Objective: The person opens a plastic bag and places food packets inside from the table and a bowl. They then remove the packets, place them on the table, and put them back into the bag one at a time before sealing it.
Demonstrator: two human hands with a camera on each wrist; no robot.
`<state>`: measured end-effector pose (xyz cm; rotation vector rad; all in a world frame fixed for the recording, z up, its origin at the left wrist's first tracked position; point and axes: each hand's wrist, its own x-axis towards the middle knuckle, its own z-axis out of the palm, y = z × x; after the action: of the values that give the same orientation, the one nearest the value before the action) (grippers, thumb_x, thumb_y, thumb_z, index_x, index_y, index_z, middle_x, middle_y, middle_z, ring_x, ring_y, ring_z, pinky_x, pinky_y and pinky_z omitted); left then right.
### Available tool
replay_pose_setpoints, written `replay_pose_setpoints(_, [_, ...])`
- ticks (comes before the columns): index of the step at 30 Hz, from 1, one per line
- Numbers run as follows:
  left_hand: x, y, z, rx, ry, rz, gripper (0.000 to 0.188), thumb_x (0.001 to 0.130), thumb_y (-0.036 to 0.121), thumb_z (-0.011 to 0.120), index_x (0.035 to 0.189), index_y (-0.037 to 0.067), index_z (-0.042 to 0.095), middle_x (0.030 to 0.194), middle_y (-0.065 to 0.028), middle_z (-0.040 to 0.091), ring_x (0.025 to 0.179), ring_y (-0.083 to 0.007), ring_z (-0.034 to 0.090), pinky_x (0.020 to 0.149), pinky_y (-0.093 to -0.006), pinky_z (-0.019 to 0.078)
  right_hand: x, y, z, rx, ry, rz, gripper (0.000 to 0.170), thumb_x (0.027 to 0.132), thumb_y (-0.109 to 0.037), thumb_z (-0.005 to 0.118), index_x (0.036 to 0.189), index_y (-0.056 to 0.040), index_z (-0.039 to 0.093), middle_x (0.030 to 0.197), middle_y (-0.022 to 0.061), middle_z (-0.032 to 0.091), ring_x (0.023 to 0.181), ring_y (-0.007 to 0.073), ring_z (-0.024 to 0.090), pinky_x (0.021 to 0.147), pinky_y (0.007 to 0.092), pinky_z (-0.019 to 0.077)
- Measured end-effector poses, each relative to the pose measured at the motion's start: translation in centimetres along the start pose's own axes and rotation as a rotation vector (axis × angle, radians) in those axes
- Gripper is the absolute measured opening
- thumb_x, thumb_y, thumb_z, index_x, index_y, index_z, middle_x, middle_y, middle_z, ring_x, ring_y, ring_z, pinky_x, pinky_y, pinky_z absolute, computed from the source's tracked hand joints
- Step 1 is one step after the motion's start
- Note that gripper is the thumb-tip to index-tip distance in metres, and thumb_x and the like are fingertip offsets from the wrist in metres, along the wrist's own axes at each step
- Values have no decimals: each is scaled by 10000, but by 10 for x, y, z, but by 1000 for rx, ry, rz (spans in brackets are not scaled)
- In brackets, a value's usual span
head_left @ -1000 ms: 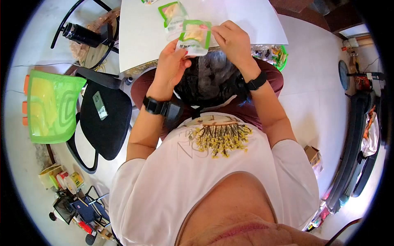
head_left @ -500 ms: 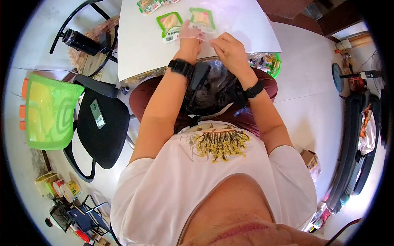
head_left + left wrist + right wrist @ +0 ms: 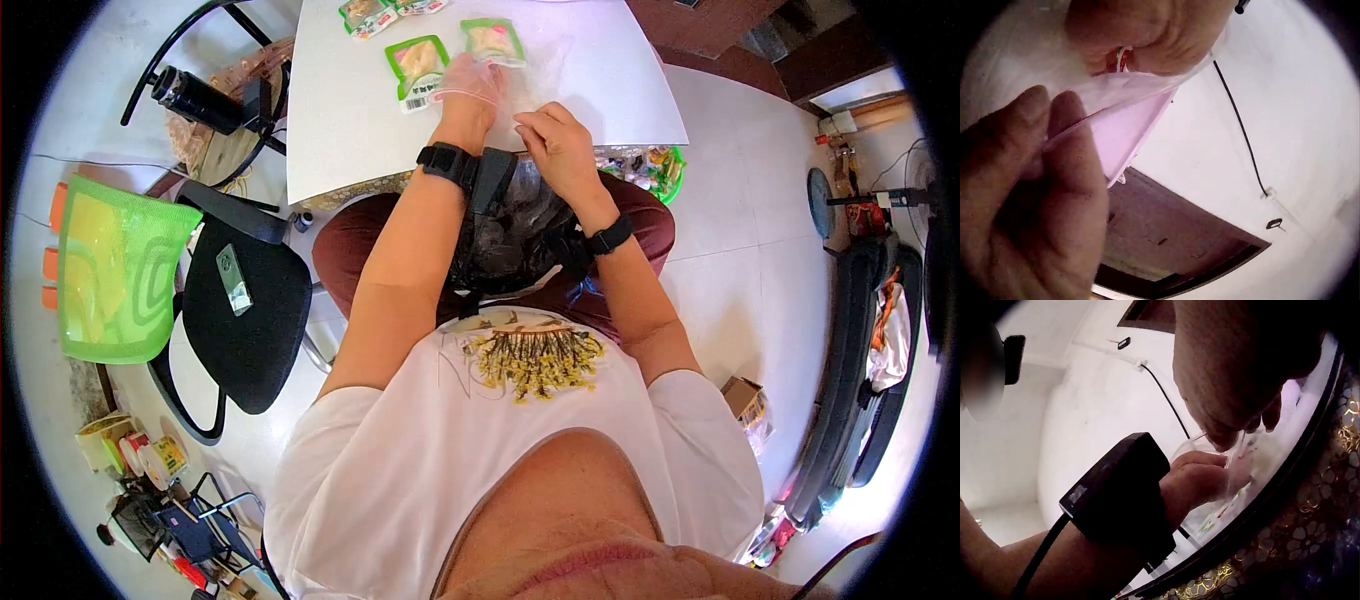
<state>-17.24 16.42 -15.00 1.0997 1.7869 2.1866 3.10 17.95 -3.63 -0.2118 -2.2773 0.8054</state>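
Observation:
My left hand [image 3: 468, 92] reaches into the mouth of a clear plastic bag [image 3: 542, 72], which spreads over the white table. At its fingertips is a green-bordered food packet [image 3: 492, 40] with pale yellow and pink contents. In the left wrist view, a scrap of white and red print shows between that hand's curled fingers [image 3: 1147, 28]. My right hand [image 3: 560, 150] pinches the rim of the bag between thumb and forefinger, near the table's front edge. A second green-bordered packet [image 3: 417, 62] lies on the table just left of my left hand.
More packets [image 3: 368, 14] lie at the far left of the white table [image 3: 340, 120]. A black plastic bag [image 3: 515, 235] sits between my knees. A green basket of wrappers [image 3: 665, 172] stands under the table's right side. To the left, a black chair [image 3: 250, 330] holds a phone.
My left hand has gone forward from in front of me into the bag, taking the packet farther over the table. My right hand has kept its pinch on the rim and come slightly lower.

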Motion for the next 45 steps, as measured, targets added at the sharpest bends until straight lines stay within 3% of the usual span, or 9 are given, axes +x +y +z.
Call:
replay_pose_setpoints(5, [-30, 82, -8, 434, -83, -9, 171, 874, 106, 470, 937, -2, 586, 809, -119, 607, 837, -218, 559, 725, -305, 436, -1, 2, 1, 17, 16, 55, 105, 772, -70, 642, 876, -72, 650, 771, 95, 568, 669, 271, 577, 601, 329, 468])
replay_pose_setpoints(7, [-54, 110, -10, -52, 30, -245, 168, 868, 105, 485, 939, -3, 593, 771, -108, 609, 799, -206, 574, 698, -318, 448, 0, 1, 2, 25, 12, 71, 100, 774, -71, 641, 874, -71, 653, 776, 92, 574, 667, 266, 579, 601, 325, 468])
replay_pose_setpoints(10, [-81, 175, -30, -12, -36, -461, 161, 847, 104, 524, 936, 3, 611, 759, -94, 599, 705, -200, 590, 635, -335, 460, -2, 1, 5, 39, 16, 93, 95, 775, -74, 643, 869, -67, 654, 780, 87, 580, 663, 259, 581, 602, 324, 469])
replay_pose_setpoints(15, [-57, 154, -95, 741, 192, -85, 235, 847, 187, 591, 967, -9, 641, 773, -96, 646, 712, -183, 609, 598, -293, 486, -4, 1, 3, 34, 24, 97, 96, 771, -88, 651, 863, -61, 655, 777, 84, 581, 655, 249, 581, 594, 322, 467])
replay_pose_setpoints(22, [-19, 133, -90, 1465, -10, -287, 518, 707, 441, 692, 972, -1, 646, 1217, -152, 496, 1218, -342, 357, 888, -588, 313, -2, -4, 0, -9, 48, 75, 106, 767, -98, 656, 866, -63, 661, 775, 77, 584, 646, 233, 579, 583, 317, 466])
replay_pose_setpoints(31, [-3, 113, -104, 1007, 95, -438, 343, 711, 302, 690, 939, 51, 643, 1028, -148, 597, 905, -353, 567, 828, -515, 387, -2, -8, 1, -3, 112, 61, 101, 763, -98, 651, 860, -69, 658, 777, 69, 593, 653, 221, 593, 577, 318, 470])
replay_pose_setpoints(34, [-15, 114, -123, 769, 281, -153, 201, 752, 176, 659, 875, 34, 586, 798, -126, 593, 666, -277, 591, 657, -408, 479, -2, -10, 0, -9, 141, 62, 88, 765, -97, 649, 848, -70, 655, 772, 67, 593, 647, 221, 592, 575, 316, 469])
replay_pose_setpoints(36, [-32, 136, -128, 206, 399, -330, 114, 791, 60, 601, 859, 28, 515, 719, -74, 543, 622, -181, 565, 498, -284, 464, -1, -10, -1, -16, 158, 56, 83, 765, -98, 649, 843, -69, 654, 767, 67, 592, 644, 219, 591, 574, 314, 469])
replay_pose_setpoints(45, [-127, 220, -158, -187, 88, -571, 227, 864, -2, 485, 1084, 5, 540, 870, -69, 620, 664, -107, 591, 473, -220, 446, 7, -9, -4, 46, 217, 27, 82, 780, -85, 649, 852, -46, 652, 761, 70, 590, 636, 191, 587, 570, 287, 470])
